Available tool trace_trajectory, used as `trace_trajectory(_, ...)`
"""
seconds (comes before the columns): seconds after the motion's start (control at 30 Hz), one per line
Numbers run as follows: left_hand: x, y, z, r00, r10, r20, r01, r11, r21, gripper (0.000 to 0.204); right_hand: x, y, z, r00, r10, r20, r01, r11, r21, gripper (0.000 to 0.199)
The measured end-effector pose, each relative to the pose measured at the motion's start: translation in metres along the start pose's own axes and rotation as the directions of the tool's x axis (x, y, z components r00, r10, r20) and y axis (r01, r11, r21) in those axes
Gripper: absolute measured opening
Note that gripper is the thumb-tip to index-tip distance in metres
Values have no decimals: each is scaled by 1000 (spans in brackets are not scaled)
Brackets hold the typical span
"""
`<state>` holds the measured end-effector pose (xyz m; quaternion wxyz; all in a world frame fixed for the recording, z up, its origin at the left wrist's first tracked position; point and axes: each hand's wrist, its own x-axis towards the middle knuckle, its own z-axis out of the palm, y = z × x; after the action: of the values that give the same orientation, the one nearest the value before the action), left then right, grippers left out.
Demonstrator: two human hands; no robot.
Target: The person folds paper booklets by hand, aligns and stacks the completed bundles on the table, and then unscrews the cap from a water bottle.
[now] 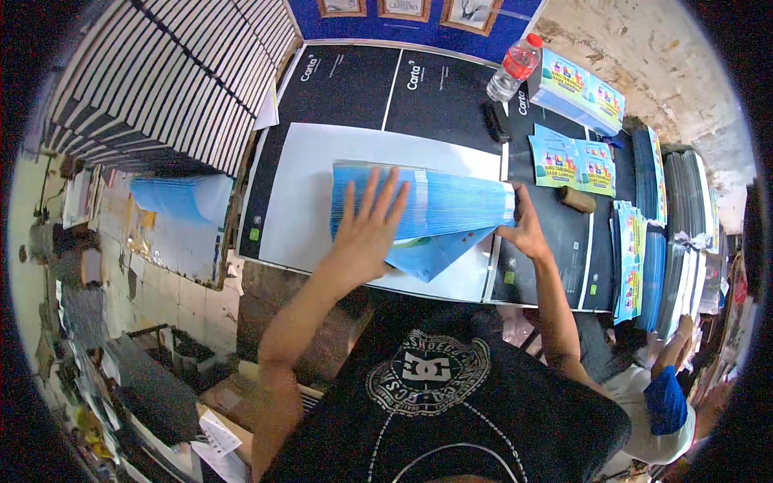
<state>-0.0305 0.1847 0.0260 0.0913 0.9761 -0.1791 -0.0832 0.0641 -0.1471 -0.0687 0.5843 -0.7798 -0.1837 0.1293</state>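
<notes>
A fanned stack of blue printed sheets (451,201) lies across a large white sheet (298,181) on the black table. My left hand (372,221) rests flat over the left part of the stack, its fingers spread. At the narrow right end, where the sheet edges bunch together, my right hand (523,225) grips the stack between thumb and fingers. A loose-looking blue corner (431,258) juts out below the fan toward me.
On the right of the table (346,88) are a water bottle (515,68), a black brush-like object (495,122), a brown roll (577,200) and colourful booklets (576,88). Tall stacks of paper (688,201) line the right edge. A big pile of dark-edged boards (173,80) stands left. Another person (656,402) is at lower right.
</notes>
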Motion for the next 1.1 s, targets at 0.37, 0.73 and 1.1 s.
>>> trace_trajectory(0.37, 22, 59, 40, 969, 55, -241, -81, 992, -98, 125, 9, -24, -10, 996, -51, 77, 67, 974, -218, 99)
trace_trajectory(0.73, 44, 20, 49, 938, -68, -341, 60, 998, -32, 114, 118, -84, -10, 839, 227, 495, 72, 854, -515, 78)
trace_trajectory(1.1, 50, 20, 44, 951, -103, -293, 95, 995, -43, 111, 179, -44, 24, 581, 244, 776, 250, 854, -456, 78)
